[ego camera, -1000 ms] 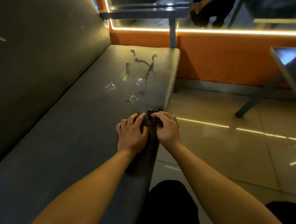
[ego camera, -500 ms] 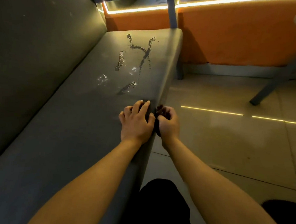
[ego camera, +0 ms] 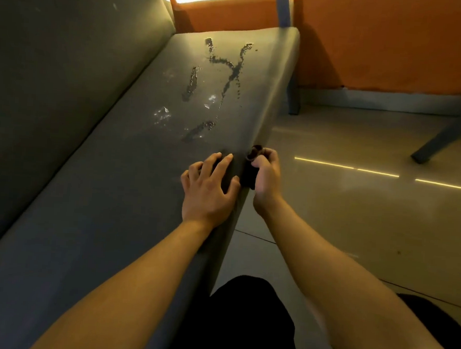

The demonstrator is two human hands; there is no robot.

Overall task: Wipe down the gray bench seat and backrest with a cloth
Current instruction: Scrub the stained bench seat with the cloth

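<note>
Head view looks down along a gray bench, with the seat surface (ego camera: 100, 207) running from near to far and the backrest (ego camera: 55, 69) rising on its left. The left hand (ego camera: 209, 192) lies palm down on the surface close to its right edge, its fingers (ego camera: 222, 163) straight, spread and holding nothing. The right hand (ego camera: 267, 176) is just off that edge, beside the left hand, with its fingers (ego camera: 268, 153) curled round a small dark cloth (ego camera: 249, 175). The cloth is bunched in the grip and sits against the seat's right edge; whether it presses on the side face I cannot tell. Farther along the surface, wet streaks (ego camera: 231, 74) and a few shiny spots lie well apart from both hands. To the right are a tiled floor (ego camera: 356, 222), an orange wall (ego camera: 380, 48) and a slanted gray leg (ego camera: 442, 141).
</note>
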